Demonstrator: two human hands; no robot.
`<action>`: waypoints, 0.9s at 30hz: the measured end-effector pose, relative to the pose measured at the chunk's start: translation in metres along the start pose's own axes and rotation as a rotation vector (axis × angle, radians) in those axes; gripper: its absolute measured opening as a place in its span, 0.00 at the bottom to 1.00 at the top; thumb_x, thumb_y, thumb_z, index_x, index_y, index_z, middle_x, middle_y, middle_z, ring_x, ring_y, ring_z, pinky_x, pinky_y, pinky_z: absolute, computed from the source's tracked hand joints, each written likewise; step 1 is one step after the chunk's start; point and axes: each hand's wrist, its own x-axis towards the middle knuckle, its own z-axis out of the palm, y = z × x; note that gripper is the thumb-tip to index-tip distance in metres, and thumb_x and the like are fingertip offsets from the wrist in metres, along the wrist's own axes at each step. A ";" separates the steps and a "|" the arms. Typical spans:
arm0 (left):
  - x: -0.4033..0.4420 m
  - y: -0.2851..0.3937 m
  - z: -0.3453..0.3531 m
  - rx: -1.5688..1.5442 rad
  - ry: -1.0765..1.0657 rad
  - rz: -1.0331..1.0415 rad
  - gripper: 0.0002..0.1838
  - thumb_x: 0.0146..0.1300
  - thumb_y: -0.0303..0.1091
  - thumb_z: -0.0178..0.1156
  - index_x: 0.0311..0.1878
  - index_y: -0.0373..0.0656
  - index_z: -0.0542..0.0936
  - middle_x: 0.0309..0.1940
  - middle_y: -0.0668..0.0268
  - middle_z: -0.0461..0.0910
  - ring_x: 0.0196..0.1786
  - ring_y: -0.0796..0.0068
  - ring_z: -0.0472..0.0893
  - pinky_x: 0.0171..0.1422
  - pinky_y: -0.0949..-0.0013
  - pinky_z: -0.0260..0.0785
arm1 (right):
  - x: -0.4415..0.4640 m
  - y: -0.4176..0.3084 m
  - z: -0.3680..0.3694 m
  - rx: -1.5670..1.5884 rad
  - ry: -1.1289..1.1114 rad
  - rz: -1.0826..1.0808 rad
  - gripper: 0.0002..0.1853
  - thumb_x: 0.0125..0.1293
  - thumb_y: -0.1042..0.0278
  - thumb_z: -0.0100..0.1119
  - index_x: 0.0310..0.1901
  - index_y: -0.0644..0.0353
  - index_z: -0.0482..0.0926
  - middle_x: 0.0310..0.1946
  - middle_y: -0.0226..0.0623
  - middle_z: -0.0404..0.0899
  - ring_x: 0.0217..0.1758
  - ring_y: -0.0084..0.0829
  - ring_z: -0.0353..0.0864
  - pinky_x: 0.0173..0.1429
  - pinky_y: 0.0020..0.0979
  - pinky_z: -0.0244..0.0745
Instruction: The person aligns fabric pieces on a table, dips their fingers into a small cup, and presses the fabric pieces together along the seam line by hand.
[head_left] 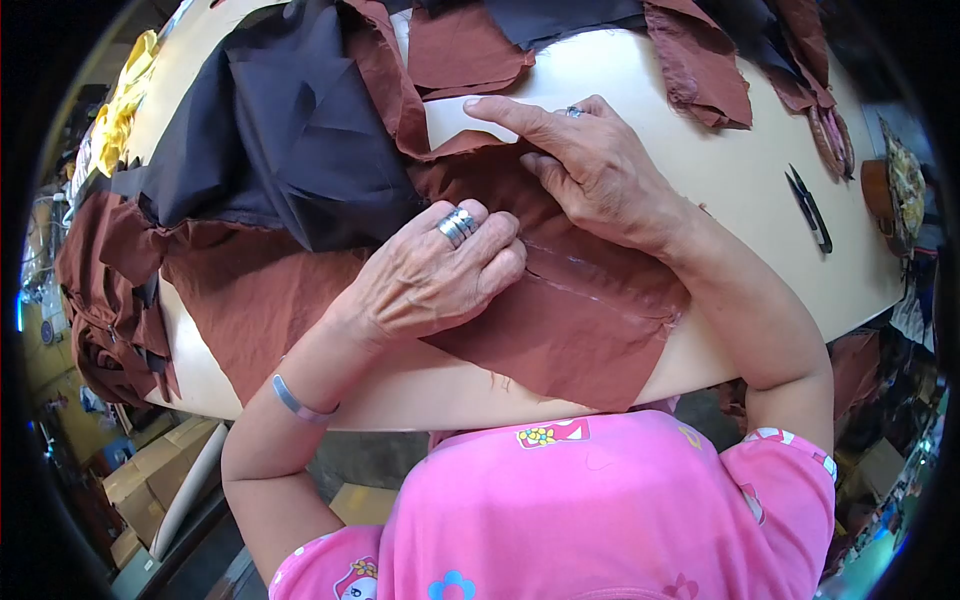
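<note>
A brown cloth piece (580,345) with a pale seam or chalk-like line and frayed edges lies in front of me. My left hand (440,265), with a wide silver ring, is closed on this cloth; its fingertips are hidden in the folds. My right hand (605,175) rests at the cloth's far edge. Its index finger stretches over a flat white piece (460,122), while the thumb sits apart, against the brown cloth. Black cloth (300,130), joined to or lying over the brown, is bunched left of my hands.
Black-handled thread snips (808,210) lie at the right on the cream table (790,290). More brown cloth (697,65) lies along the back. Brown cloth (110,300) hangs over the left edge, near yellow cloth (125,100). Cardboard boxes (160,475) stand below left.
</note>
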 end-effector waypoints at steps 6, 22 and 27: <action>-0.008 0.005 -0.004 0.162 -0.039 -0.023 0.16 0.47 0.30 0.57 0.42 0.45 0.72 0.41 0.64 0.75 0.35 0.71 0.73 0.36 0.70 0.66 | 0.001 0.000 0.002 0.016 0.041 -0.050 0.31 0.53 0.82 0.55 0.60 0.49 0.70 0.51 0.29 0.78 0.39 0.26 0.79 0.46 0.29 0.63; -0.012 0.028 0.003 -0.097 0.107 -0.260 0.18 0.46 0.27 0.56 0.44 0.40 0.78 0.43 0.63 0.74 0.38 0.68 0.76 0.37 0.71 0.72 | 0.003 0.001 0.000 0.162 -0.033 -0.083 0.34 0.52 0.80 0.59 0.63 0.48 0.66 0.57 0.29 0.73 0.43 0.31 0.79 0.51 0.32 0.63; -0.011 0.030 0.001 -0.132 0.074 -0.242 0.20 0.43 0.26 0.58 0.44 0.41 0.80 0.41 0.63 0.76 0.38 0.65 0.78 0.39 0.69 0.74 | 0.006 -0.003 -0.002 0.225 -0.066 -0.005 0.33 0.54 0.80 0.58 0.63 0.48 0.66 0.60 0.29 0.71 0.50 0.30 0.78 0.53 0.35 0.63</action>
